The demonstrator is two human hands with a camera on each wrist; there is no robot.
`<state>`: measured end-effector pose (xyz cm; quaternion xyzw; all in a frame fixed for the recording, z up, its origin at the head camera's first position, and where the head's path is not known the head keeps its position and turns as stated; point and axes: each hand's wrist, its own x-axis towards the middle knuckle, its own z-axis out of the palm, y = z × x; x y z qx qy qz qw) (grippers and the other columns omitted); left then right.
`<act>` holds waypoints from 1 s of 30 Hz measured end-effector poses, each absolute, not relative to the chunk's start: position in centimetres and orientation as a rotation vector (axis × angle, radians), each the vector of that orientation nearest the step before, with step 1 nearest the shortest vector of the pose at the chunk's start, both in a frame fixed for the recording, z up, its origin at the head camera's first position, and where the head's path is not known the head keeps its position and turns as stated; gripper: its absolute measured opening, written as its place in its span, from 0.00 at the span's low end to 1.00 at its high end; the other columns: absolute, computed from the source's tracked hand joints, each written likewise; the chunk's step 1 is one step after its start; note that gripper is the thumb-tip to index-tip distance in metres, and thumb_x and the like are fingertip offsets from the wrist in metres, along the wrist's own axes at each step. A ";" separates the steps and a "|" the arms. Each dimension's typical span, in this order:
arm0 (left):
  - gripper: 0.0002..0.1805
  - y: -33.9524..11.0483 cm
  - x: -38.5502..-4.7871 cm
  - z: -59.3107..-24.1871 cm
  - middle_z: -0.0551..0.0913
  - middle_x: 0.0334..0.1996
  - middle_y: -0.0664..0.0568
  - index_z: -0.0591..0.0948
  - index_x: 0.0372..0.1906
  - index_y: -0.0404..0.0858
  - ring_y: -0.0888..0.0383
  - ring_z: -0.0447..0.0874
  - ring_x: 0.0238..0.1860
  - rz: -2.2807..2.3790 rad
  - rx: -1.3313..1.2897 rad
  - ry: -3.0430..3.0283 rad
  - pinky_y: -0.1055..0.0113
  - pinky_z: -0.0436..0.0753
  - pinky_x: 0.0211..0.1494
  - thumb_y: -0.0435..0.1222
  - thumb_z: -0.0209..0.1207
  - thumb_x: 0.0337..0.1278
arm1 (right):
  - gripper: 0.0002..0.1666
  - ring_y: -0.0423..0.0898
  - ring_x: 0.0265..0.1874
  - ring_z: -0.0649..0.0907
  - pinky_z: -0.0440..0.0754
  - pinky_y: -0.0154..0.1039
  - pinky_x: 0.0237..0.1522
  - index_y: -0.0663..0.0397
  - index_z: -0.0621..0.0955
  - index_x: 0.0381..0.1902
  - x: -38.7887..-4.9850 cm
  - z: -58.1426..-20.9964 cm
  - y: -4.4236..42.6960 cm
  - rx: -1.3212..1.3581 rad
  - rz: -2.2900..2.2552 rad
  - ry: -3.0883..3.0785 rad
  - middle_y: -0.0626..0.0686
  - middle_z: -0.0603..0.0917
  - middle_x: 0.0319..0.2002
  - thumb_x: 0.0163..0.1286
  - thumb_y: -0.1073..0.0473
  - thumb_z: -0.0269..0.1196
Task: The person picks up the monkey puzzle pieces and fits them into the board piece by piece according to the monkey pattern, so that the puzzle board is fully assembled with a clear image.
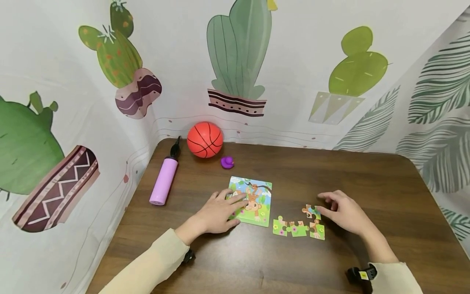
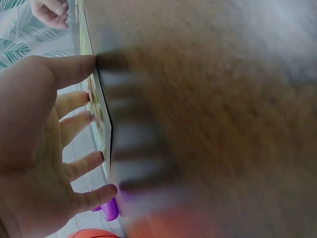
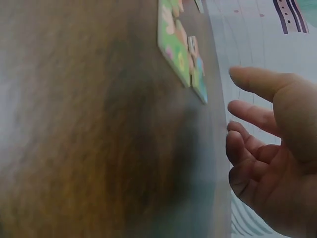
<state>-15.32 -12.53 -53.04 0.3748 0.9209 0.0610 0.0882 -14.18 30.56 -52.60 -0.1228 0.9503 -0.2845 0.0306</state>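
A square card with a monkey picture (image 1: 262,208) lies on the table, and the left hand (image 1: 216,212) rests on its left part with fingers spread. In the left wrist view the fingertips of the left hand (image 2: 54,139) are at the card's edge. Right of the card, three jigsaw pieces form a bottom row, the corner piece (image 1: 317,231) at its right end. Above that corner is another piece (image 1: 309,211). The right hand (image 1: 343,212) is beside it, thumb and index finger apart. In the right wrist view a gap separates the right hand (image 3: 272,144) from the pieces (image 3: 173,49).
A red ball (image 1: 205,139) and a purple duck (image 1: 227,162) are at the back left of the brown table (image 1: 235,261). Left of them lies a pink pump (image 1: 164,181) with a black nozzle. A patterned cloth (image 1: 293,81) hangs behind the table.
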 end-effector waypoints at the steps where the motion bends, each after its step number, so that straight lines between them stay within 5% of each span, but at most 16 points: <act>1: 0.36 -12.6 -15.3 -53.1 0.58 0.81 0.60 0.65 0.81 0.55 0.44 0.54 0.79 0.193 1.119 2.740 0.35 0.62 0.72 0.54 0.58 0.73 | 0.28 0.44 0.33 0.75 0.74 0.39 0.31 0.55 0.84 0.59 -14.1 -52.7 30.6 -0.383 -0.873 2.913 0.53 0.80 0.45 0.69 0.44 0.72; 30: 0.35 -12.8 -15.5 -53.1 0.54 0.82 0.61 0.65 0.81 0.57 0.48 0.50 0.81 0.174 1.094 2.714 0.36 0.57 0.75 0.56 0.56 0.74 | 0.33 0.45 0.35 0.75 0.74 0.40 0.34 0.54 0.83 0.60 -14.3 -53.5 30.8 -0.401 -0.848 2.849 0.53 0.78 0.46 0.64 0.43 0.76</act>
